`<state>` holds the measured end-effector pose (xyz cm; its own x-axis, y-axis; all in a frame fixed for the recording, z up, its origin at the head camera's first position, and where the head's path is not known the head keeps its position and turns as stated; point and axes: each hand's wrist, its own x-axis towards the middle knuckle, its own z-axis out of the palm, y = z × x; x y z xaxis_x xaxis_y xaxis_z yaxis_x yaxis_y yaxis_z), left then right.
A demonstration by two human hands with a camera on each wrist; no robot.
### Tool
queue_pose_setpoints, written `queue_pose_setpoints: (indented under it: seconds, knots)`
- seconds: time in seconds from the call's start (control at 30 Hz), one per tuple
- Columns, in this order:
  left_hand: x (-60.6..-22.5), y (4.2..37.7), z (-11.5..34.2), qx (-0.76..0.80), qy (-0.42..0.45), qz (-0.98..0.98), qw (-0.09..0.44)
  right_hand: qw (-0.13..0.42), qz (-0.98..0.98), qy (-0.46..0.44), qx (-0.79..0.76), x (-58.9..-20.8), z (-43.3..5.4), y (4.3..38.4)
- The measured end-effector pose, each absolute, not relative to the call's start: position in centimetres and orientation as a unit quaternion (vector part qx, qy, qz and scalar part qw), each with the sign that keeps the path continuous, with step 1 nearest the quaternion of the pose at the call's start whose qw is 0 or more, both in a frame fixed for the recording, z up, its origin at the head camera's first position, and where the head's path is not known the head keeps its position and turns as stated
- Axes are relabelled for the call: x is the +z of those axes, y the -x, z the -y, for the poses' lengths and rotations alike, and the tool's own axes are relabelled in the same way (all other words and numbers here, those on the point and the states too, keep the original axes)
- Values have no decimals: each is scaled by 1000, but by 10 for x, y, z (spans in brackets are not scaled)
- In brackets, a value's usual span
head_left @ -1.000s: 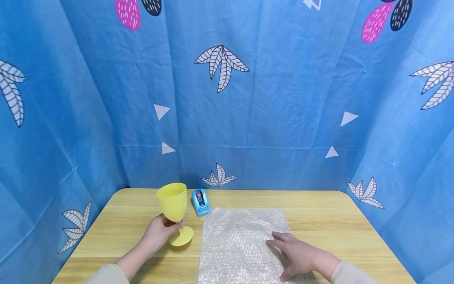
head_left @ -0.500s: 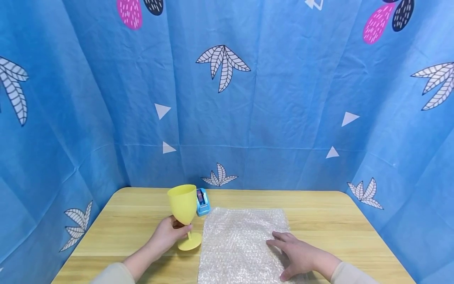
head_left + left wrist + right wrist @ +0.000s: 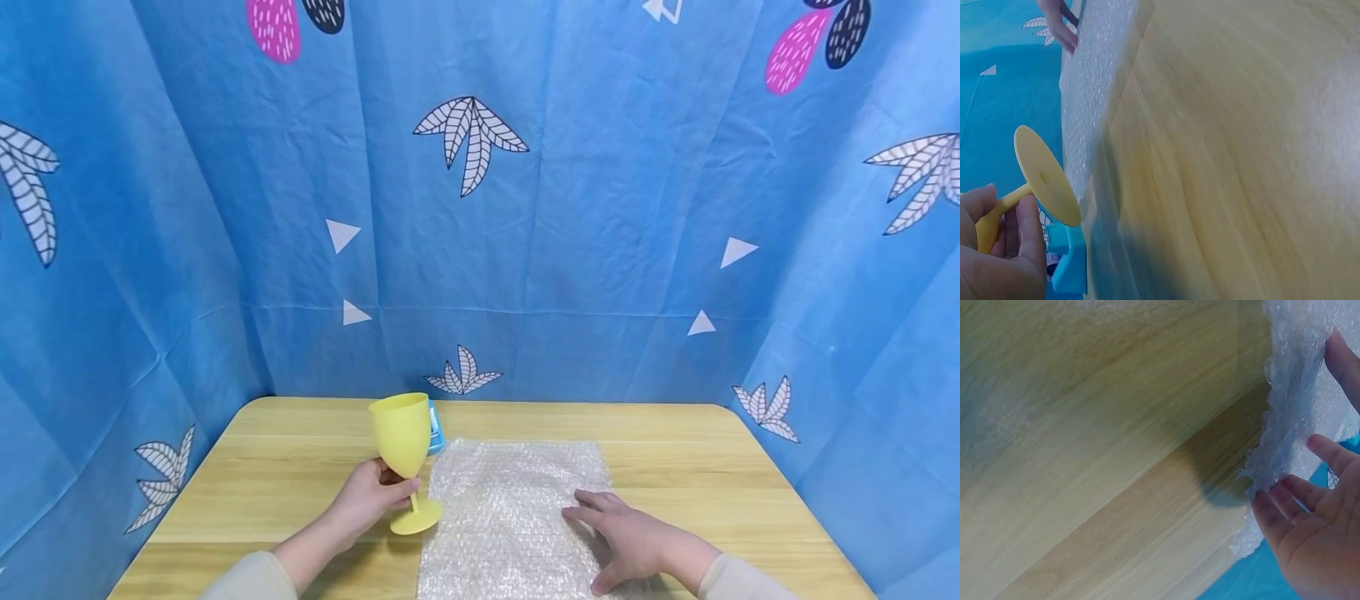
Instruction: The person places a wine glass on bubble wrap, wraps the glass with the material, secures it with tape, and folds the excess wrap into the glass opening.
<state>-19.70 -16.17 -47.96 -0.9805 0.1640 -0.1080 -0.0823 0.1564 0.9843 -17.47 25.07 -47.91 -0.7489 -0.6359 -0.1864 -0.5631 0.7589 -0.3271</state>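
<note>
A yellow plastic goblet (image 3: 402, 433) stands upright in my left hand (image 3: 369, 498), which grips it by the stem just under the bowl. The left wrist view shows the round foot (image 3: 1047, 176) raised off the wooden surface, with thumb and fingers around the stem. My right hand (image 3: 626, 533) rests with spread fingers on the right part of a bubble wrap sheet (image 3: 510, 517). In the right wrist view its fingertips (image 3: 1266, 503) touch the sheet's edge. The goblet's foot is at the left edge of the sheet in the head view.
A blue tape dispenser (image 3: 436, 429) stands behind the goblet, partly hidden by the bowl. The wooden table (image 3: 675, 454) has rounded far corners. A blue patterned curtain (image 3: 600, 208) closes off the back and both sides.
My left hand has carried the goblet to the right and a little nearer, up to the bubble wrap, so it now covers much of the tape dispenser. The right hand has stayed in place.
</note>
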Motion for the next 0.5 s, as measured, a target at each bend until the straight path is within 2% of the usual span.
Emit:
queue_pose_setpoints:
  seconds: [0.17, 0.5]
  knots:
    - [-484, 196, 158, 662, -38, -740, 114, 141, -927, 326, -124, -479, -251, 175]
    - [-485, 191, 150, 690, -5, -706, 159, 153, -925, 322, -132, -478, -251, 175]
